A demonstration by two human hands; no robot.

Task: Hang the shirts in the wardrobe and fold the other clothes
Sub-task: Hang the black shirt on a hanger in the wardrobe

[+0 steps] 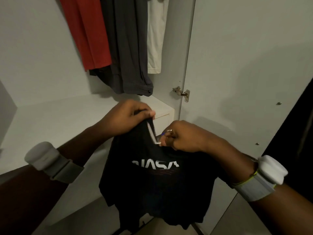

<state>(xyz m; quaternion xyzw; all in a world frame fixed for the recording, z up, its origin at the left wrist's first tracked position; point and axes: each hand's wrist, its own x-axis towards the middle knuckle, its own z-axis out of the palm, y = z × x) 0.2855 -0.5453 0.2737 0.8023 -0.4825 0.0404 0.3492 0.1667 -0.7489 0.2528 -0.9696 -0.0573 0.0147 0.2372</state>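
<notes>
Step in hand: fitting a hanger into the black NASA shirt (155, 180), held at 6 o'clock before the open wardrobe (50, 116).

Left hand (128, 116) pinches the collar; right hand (184, 138) grips a thin hanger (151, 133) at the neck opening. Next move, by judgement: seat the shoulders, then lift toward the hung shirts (118, 39) at 12 o'clock.

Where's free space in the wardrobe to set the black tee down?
Free: the white shelf left of the left hand, below the red shirt. Crowded: right end, where the grey shirt hangs low and both hands, right hand, grip the black NASA shirt.
</notes>
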